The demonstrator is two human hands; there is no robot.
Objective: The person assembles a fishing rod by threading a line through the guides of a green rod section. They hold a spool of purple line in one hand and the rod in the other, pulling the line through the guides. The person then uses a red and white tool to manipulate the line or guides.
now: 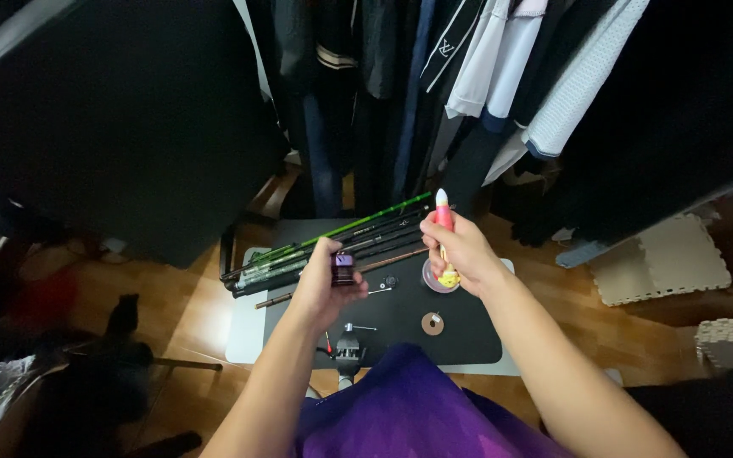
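My left hand (326, 287) grips a small dark reel-like part (344, 270) above a black mat (400, 326). My right hand (460, 248) is closed around a red pen-like tube with a white tip (443, 209), held upright over a small round pinkish dish (436, 280) with something yellow in it. Behind both hands lies a bundle of green and black fishing rod sections (332, 242), angled across the back of the mat. A small brown ring (432, 323) and a few small metal pieces (360, 326) rest on the mat between my arms.
The mat sits on a low white table (244, 335) over a wooden floor. Clothes (468, 76) hang on a rack behind. A dark cabinet (120, 119) stands at left. Foam floor tiles (663, 259) lie at right. A black clamp-like piece (347, 349) sits at the mat's near edge.
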